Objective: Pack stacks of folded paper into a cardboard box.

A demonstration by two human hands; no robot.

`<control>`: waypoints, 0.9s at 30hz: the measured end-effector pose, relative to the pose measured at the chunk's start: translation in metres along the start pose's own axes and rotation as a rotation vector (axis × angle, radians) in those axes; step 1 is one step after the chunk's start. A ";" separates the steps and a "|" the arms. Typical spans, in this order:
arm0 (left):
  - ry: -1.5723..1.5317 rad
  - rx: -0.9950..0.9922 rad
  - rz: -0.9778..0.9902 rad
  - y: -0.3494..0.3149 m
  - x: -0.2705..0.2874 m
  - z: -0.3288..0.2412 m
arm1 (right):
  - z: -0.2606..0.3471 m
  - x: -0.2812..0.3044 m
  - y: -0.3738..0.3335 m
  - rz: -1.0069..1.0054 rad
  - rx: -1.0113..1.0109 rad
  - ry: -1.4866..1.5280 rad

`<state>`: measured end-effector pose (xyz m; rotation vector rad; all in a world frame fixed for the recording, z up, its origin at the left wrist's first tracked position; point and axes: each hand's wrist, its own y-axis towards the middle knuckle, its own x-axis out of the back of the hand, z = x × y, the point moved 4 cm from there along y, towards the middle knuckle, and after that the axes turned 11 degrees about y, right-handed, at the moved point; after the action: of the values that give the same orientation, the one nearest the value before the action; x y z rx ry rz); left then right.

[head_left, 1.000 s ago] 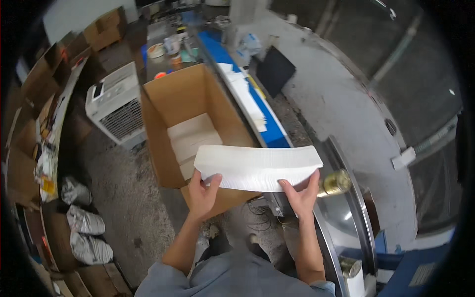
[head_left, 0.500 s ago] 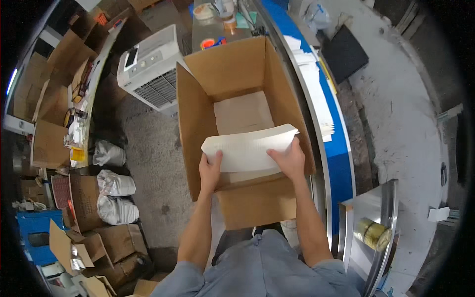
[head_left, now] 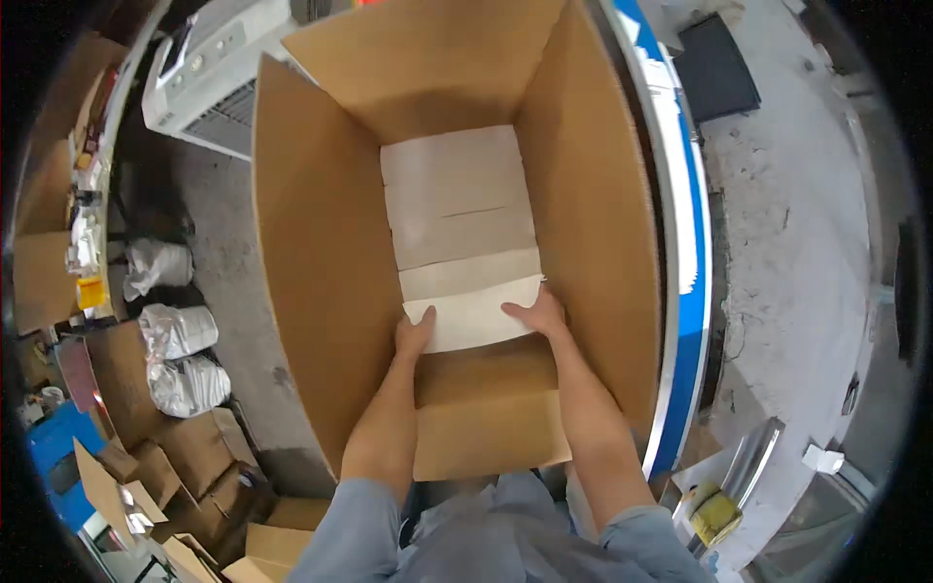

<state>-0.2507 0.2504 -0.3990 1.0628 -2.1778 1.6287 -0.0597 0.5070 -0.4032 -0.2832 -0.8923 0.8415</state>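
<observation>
Clamping a white paper stack (head_left: 476, 316) at its ends with left hand (head_left: 415, 333) and right hand (head_left: 540, 313). Holding it inside a cardboard box (head_left: 316, 253), beside pale sheets (head_left: 457, 185).

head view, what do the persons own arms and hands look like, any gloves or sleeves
The left sleeve and right sleeve are plain grey-blue cloth, short, leaving the forearms bare. The left hand and right hand are ungloved, and no watch or bracelet shows. Most fingers are hidden, so rings can't be ruled out.
</observation>
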 end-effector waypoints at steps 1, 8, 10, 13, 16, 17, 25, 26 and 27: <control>-0.006 0.018 0.013 0.012 -0.007 0.008 | -0.012 -0.011 0.009 0.019 -0.007 -0.011; 0.044 0.118 -0.004 0.046 -0.037 0.058 | -0.027 -0.074 0.031 0.310 -0.170 0.073; 0.085 0.174 0.004 0.043 -0.059 0.049 | -0.048 -0.062 0.036 0.264 -0.165 0.050; 0.038 0.076 0.017 0.047 -0.071 0.044 | -0.058 -0.060 0.039 0.209 -0.159 0.045; 0.114 0.085 -0.033 0.049 -0.072 0.068 | -0.035 -0.070 0.030 0.256 -0.130 0.139; 0.119 0.096 -0.043 0.048 -0.068 0.077 | -0.026 -0.075 0.023 0.221 -0.223 0.120; 0.229 -0.050 -0.095 0.027 -0.074 0.046 | -0.045 -0.062 0.018 0.169 -0.427 -0.024; 0.231 -0.048 -0.095 0.027 -0.074 0.046 | -0.044 -0.063 0.018 0.159 -0.405 -0.003; 0.213 -0.005 -0.053 0.027 -0.074 0.046 | -0.042 -0.064 0.017 0.148 -0.384 0.016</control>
<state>-0.2049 0.2431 -0.4778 0.8917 -1.9994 1.6311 -0.0573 0.4755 -0.4747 -0.6966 -1.0251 0.7978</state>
